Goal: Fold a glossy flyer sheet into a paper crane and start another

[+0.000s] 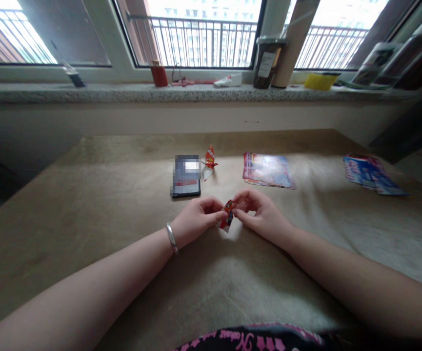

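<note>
Between my two hands, above the table's middle, is a small crumpled piece of printed wrapper paper [227,223], red, orange and dark blue with a pale lower edge. My left hand [200,219], with a silver bracelet at the wrist, pinches its left side between thumb and fingers. From the other side my right hand [260,209] grips its upper right edge with thumb and fingertips. Beyond the hands stands a folded orange-red paper piece [211,158] with a pale flap, beside a dark phone [187,176] lying flat. My fingers partly cover the held paper.
A stack of colourful printed sheets [269,169] lies behind my right hand. Farther right are fanned blue sheets [373,174]. The wooden table [68,209] ends at a wall below a stone windowsill [123,93], which carries a red container [158,74], a dark jar [268,63] and a yellow item [320,81].
</note>
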Demonstrator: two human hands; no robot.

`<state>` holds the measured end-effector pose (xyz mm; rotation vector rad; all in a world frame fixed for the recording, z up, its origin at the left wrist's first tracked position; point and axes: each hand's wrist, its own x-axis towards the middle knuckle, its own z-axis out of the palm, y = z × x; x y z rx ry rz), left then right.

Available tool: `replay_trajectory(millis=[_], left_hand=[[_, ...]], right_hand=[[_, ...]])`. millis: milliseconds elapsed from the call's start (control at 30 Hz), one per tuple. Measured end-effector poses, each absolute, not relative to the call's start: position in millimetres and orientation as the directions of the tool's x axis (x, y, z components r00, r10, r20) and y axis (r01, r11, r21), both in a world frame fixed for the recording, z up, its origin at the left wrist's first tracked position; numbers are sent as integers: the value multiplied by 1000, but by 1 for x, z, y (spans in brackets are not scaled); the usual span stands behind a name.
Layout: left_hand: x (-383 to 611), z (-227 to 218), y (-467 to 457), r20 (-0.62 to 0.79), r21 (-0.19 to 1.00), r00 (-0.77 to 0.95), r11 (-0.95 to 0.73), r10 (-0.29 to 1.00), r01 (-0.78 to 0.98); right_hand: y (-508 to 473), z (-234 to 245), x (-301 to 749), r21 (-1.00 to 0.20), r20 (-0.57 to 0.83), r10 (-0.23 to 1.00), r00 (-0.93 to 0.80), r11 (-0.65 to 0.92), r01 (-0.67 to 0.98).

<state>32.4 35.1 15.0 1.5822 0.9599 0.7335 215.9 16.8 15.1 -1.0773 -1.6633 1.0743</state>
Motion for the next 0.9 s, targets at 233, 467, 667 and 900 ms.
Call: replay_trajectory(millis=[233,467,667,900], left_hand=[[34,17,34,-39,979,491,-65,870,193],[35,22,33,-76,984,515,-19,854,177],[35,24,33,-88,977,522,-28,848,211],[36,24,32,-87,982,542,-22,836,190]], right_hand=[[23,14,215,-995,69,937,-341,91,50],[22,19,217,-992,-1,932,-363,45,116],[22,18,217,-988,-12,919,-394,49,144],[21,15,217,-985,64,921,-384,121,126]])
